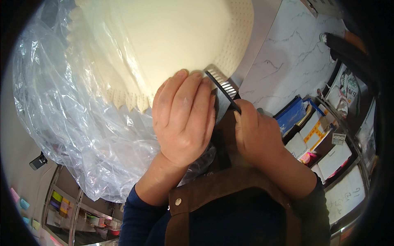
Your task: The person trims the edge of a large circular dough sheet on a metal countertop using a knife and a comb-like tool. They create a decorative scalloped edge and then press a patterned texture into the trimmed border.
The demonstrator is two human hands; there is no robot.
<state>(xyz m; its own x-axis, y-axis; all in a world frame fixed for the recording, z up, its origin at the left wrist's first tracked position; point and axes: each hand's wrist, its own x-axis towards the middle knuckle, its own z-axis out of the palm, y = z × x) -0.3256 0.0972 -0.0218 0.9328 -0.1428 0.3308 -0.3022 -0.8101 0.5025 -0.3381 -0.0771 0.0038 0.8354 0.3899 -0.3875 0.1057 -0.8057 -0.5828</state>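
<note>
A large, smooth cream-coloured sheet (184, 33) of unclear material, with rows of small dents along its right rim and scalloped points at its lower left, lies before me. Clear plastic film (101, 144) covers its left side and hangs beyond it. My left hand (184, 120) rests palm down on the sheet's near edge, fingers side by side. My right hand (258, 132) grips a slotted metal tool (227, 87) with a black edge strip, its far end at the sheet's edge beside my left fingertips. The grip of the tool is partly hidden by my right fingers.
A marbled floor (274, 64) lies to the right, with a person's shoe (323, 37) at the upper right. A rack holds a blue box (292, 115) and white foam boxes (335, 158). Metal shelving (75, 215) with small goods stands at lower left.
</note>
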